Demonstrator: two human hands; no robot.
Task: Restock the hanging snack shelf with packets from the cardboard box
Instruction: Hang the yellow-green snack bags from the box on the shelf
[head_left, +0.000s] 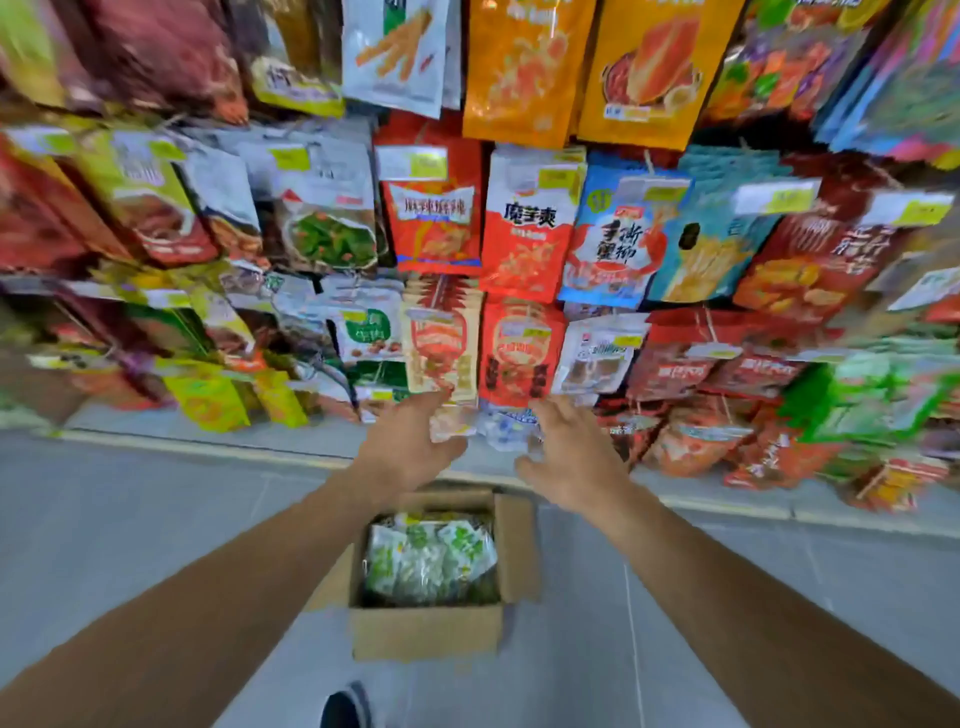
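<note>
An open cardboard box (426, 634) stands on the floor below my arms, holding several green-and-white packets (431, 561). The hanging snack shelf (519, 234) fills the upper view with rows of packets on hooks. Both my hands reach to its lowest rows. My left hand (410, 441) has its fingers stretched out against a pale packet (453, 425) under a beige-and-red one (441, 343). My right hand (571, 457) is spread, fingertips touching a blue-and-white packet (506, 427) below a red packet (519, 353). Blur hides any firm grip.
A grey tiled floor (156, 519) runs along a pale base ledge (234, 441) under the shelf. Red and orange packets (696, 441) pile low at the right; yellow ones (208, 400) hang at the left. My shoe tip (343, 709) shows just behind the box.
</note>
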